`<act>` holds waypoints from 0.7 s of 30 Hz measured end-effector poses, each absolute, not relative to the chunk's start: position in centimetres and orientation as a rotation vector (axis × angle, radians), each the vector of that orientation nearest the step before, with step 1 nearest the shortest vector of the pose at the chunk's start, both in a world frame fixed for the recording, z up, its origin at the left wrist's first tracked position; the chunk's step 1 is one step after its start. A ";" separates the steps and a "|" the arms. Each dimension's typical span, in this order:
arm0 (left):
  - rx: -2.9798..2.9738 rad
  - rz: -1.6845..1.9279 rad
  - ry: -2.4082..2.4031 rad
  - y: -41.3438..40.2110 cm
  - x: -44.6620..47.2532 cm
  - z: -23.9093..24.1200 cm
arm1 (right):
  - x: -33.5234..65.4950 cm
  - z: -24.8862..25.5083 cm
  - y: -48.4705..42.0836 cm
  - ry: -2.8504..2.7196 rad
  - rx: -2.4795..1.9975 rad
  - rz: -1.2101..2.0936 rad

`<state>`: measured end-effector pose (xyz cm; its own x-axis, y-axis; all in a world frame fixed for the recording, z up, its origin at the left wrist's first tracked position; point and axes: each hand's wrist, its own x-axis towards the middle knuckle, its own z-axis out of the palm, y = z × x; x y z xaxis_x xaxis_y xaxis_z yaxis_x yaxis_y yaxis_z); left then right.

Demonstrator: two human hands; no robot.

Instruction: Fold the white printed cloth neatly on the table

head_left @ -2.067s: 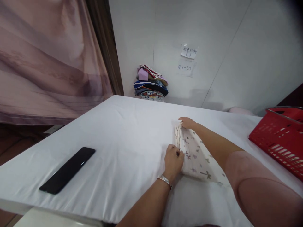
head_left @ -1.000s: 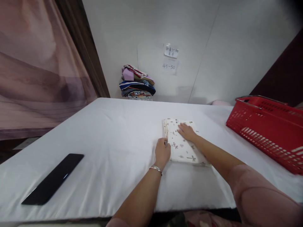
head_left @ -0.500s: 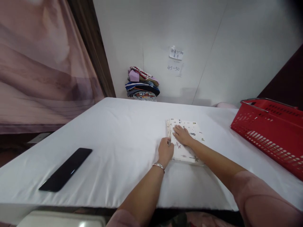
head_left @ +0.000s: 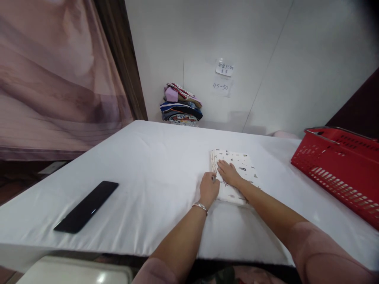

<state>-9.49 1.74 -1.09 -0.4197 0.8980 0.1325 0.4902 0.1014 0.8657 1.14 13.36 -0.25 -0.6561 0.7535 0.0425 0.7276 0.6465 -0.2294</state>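
A folded white cloth with small printed figures [head_left: 240, 165] lies flat on the white-covered table [head_left: 154, 173]. My left hand [head_left: 209, 190] rests at the cloth's near left edge with its fingers curled, pinching that edge; a silver bracelet is on its wrist. My right hand [head_left: 228, 173] lies flat on top of the cloth with its fingers stretched out, pressing it down close to the left edge.
A black phone [head_left: 86, 206] lies near the table's front left. A red plastic basket [head_left: 340, 165] stands at the right. A stack of folded clothes [head_left: 181, 104] sits against the wall beyond the far edge. Paper notes [head_left: 224, 75] hang on the wall; a pink curtain [head_left: 53, 79] hangs left.
My right hand has slid from the cloth's far left corner onto its top, nearer to my left hand. The cloth now lies squared up and flat. My left hand stays at the edge.
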 end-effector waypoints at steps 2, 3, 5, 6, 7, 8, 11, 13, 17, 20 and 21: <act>1.351 1.270 1.955 1.8 -9.5 -1.1 | 1.1 0.0 13.2 -2.723 -1.216 0.326; 1.347 1.272 1.954 1.7 -9.5 -1.1 | 1.3 0.2 13.1 -2.715 -1.211 0.350; 1.339 1.265 1.946 1.7 -9.6 -0.9 | 2.2 0.5 13.0 -2.672 -1.229 0.375; 1.334 1.257 1.940 1.7 -9.6 -0.9 | 3.0 0.7 13.0 -2.633 -1.259 0.368; 1.328 1.247 1.936 1.6 -9.7 -0.8 | 4.0 0.8 13.0 -2.582 -1.302 0.351; 1.321 1.240 1.931 1.6 -9.7 -0.8 | 5.3 0.9 13.2 -2.519 -1.350 0.327; 1.304 1.244 1.918 1.6 -9.8 -0.8 | 10.3 0.7 13.7 -2.285 -1.482 0.307; 1.297 1.266 1.910 1.7 -9.9 -0.9 | 13.5 0.4 14.0 -2.057 -1.589 0.378; 1.229 1.291 1.885 2.0 -10.1 -1.2 | 16.9 -0.5 14.3 -1.593 -1.594 0.806; 1.176 1.322 1.855 2.0 -10.3 -1.3 | 16.9 -0.9 14.8 -1.393 -1.457 1.105; 1.163 1.342 1.855 2.0 -10.4 -1.3 | 16.7 -1.0 15.0 -1.365 -1.426 1.152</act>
